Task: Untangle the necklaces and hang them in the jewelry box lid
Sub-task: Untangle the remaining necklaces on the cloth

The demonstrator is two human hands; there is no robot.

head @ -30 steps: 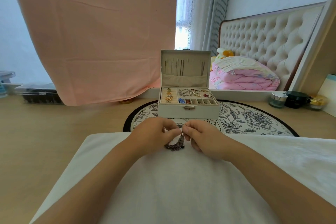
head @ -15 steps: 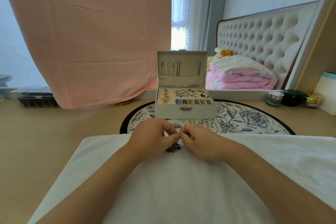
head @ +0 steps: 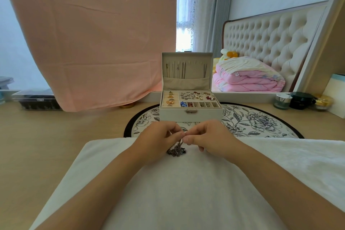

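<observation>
Overhead view from the wearer's head, across a wooden tabletop [head: 46,145].

Near centre: a white towel [head: 186,192] spread over the near part of the tabletop, both forearms lying over it. The left hand [head: 158,138] and the right hand [head: 209,136] meet fingertip to fingertip at the towel's far edge. Each hand has thumb and forefinger closed narrowly, pinching a strand of chain. The remaining fingers of both are curled in. Just below the pinch, the tangled necklaces [head: 176,150] form a small dark metallic clump resting on the towel, between the two hands and touching both. How many chains make up the clump cannot be told.

Far centre: the jewelry box [head: 173,115], cream-coloured, with a metal latch [head: 192,111] on its front wall, standing on a round floral mat [head: 252,123] whose near part goes under the towel. The box is just beyond the hands and apart from them. Its lid [head: 194,58] stands upright and open. Several thin chains [head: 177,70] hang side by side inside the lid, their lower ends going into a fabric pocket [head: 186,83]. The top tray holds small ornaments in divided compartments.

Far left: a peach cloth [head: 93,33] hanging down to the tabletop, and a clear plastic case [head: 35,99] beside its lower left edge.

Far right: a folded pink quilt [head: 248,80] in front of a tufted headboard [head: 270,37]; three small cosmetic jars [head: 300,100] in a row on the tabletop.
</observation>
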